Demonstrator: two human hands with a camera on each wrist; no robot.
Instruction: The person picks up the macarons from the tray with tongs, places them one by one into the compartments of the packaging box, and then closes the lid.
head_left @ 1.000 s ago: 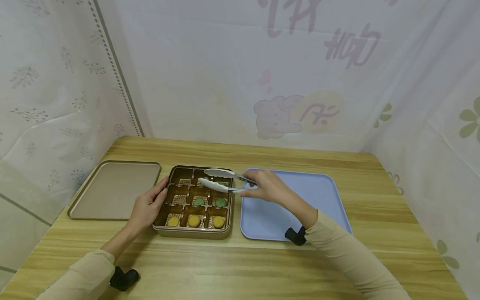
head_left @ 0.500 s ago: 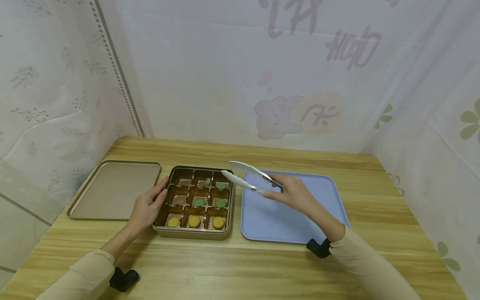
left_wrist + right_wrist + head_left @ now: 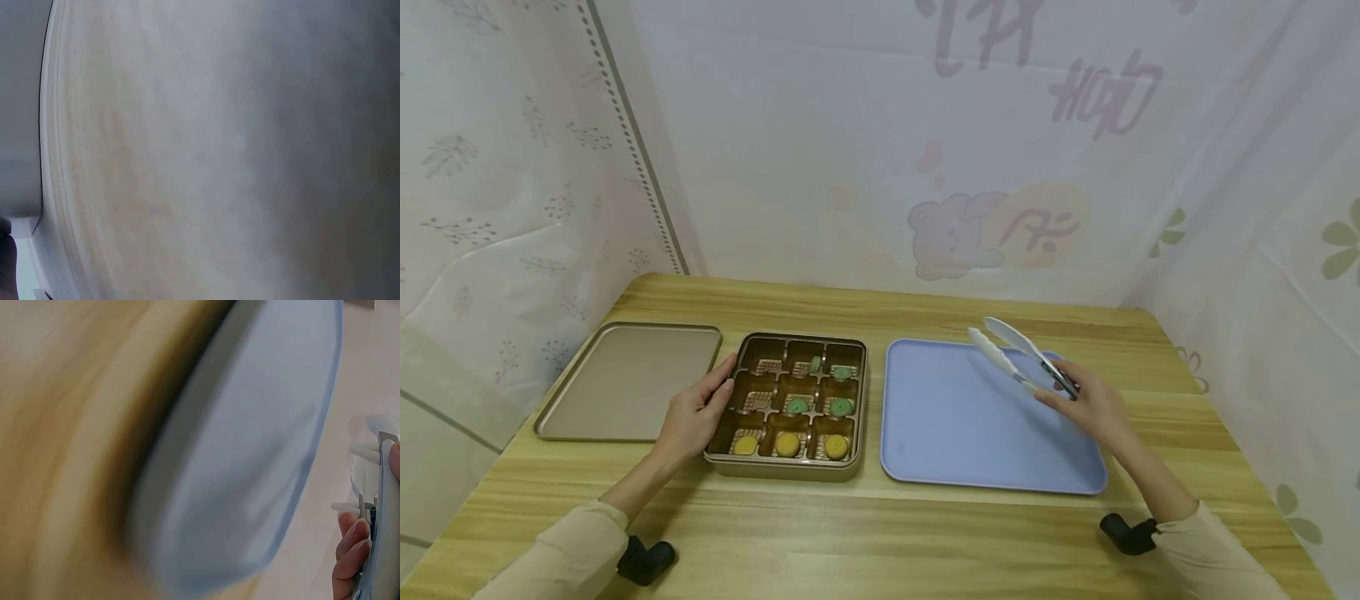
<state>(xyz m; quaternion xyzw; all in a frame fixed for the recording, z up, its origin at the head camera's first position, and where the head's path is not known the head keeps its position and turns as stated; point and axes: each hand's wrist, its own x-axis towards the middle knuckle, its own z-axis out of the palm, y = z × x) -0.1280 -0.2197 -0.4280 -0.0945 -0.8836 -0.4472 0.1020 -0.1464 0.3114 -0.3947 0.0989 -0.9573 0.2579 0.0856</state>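
Observation:
My left hand [image 3: 692, 417] rests against the left side of a brown-gold box [image 3: 782, 471], thumb and index finger at its rim. The box has a divided insert with square compartments. Three yellow macaron-like cookies [image 3: 787, 444] sit in its front row. Several green ones [image 3: 841, 407] lie in the middle and back compartments; one in the back row stands on edge. My right hand [image 3: 1093, 404] grips silver-and-white tongs [image 3: 996, 357] above the right part of a blue tray [image 3: 955, 417]. The tong tips are spread apart, with nothing between them. The left wrist view is mostly blurred tabletop.
A flat tan metal tray or lid [image 3: 632, 375] lies to the left of the box, partly behind my left hand. Everything stands on a wooden table [image 3: 820, 533]. Printed white cloth [image 3: 850, 167] hangs behind the table and on both sides.
My right hand has carried the tongs rightward, from over the box's back right compartments to above the blue tray's right side. The left hand and the box have stayed in place.

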